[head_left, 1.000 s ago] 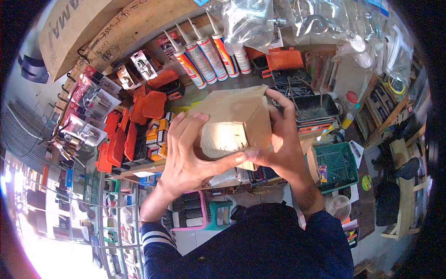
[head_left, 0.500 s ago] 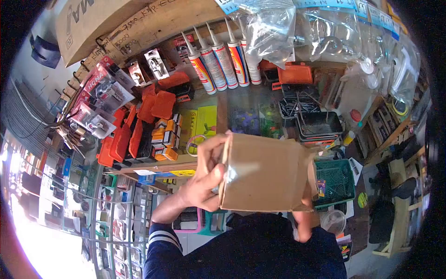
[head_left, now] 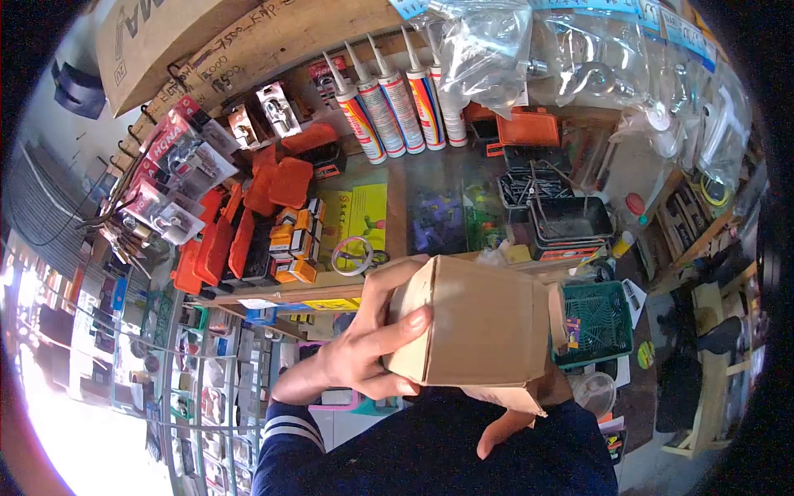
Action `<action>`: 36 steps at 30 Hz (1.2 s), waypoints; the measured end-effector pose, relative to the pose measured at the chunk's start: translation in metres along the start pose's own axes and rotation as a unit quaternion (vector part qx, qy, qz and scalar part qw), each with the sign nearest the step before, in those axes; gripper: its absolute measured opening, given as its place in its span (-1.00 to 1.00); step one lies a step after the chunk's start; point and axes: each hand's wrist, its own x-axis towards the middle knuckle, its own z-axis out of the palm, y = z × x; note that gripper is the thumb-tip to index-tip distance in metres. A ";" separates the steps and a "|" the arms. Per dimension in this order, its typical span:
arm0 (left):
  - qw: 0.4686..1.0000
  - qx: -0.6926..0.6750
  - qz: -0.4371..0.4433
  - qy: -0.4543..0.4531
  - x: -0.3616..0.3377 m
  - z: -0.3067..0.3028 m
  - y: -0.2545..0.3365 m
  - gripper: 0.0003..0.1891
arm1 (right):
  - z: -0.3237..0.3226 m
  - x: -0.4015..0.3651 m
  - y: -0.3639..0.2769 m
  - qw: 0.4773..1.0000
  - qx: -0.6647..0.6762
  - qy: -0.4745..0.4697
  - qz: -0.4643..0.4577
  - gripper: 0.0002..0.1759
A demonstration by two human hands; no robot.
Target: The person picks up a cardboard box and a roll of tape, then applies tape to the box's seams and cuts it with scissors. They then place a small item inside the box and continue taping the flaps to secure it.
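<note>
A brown cardboard box is held up in front of my dark blue top, tilted, with a flap hanging at its lower edge. The fingers of my left hand wrap round the box's left side. My right hand is at the lower right, mostly behind the box, with one digit showing below the flap; its hold on the box is partly hidden. What the box contains cannot be seen.
Beyond the box, a counter holds sealant tubes, small orange-and-white boxes, a tape roll and black bins of screws. A green basket stands to the right. Plastic-bagged fittings hang at upper right.
The box has turned and tilted, showing its left side and a lower flap. It has moved slightly down. My left hand has shifted with it, and my right hand has moved lower and left.
</note>
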 end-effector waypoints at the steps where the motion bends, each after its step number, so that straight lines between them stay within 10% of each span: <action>1: 1.000 0.019 -0.009 0.015 0.000 0.002 0.000 -0.26 | 0.000 0.001 -0.001 1.000 0.002 -0.003 -0.002 -0.17; 13: 0.994 0.041 -0.023 0.103 0.012 -0.022 0.006 -0.72 | 0.004 0.006 -0.004 1.000 0.012 -0.007 0.005 -0.17; 36: 0.988 -0.081 -0.121 0.041 0.022 -0.008 -0.002 -0.84 | 0.015 0.008 -0.015 0.998 0.042 -0.036 -0.020 -0.16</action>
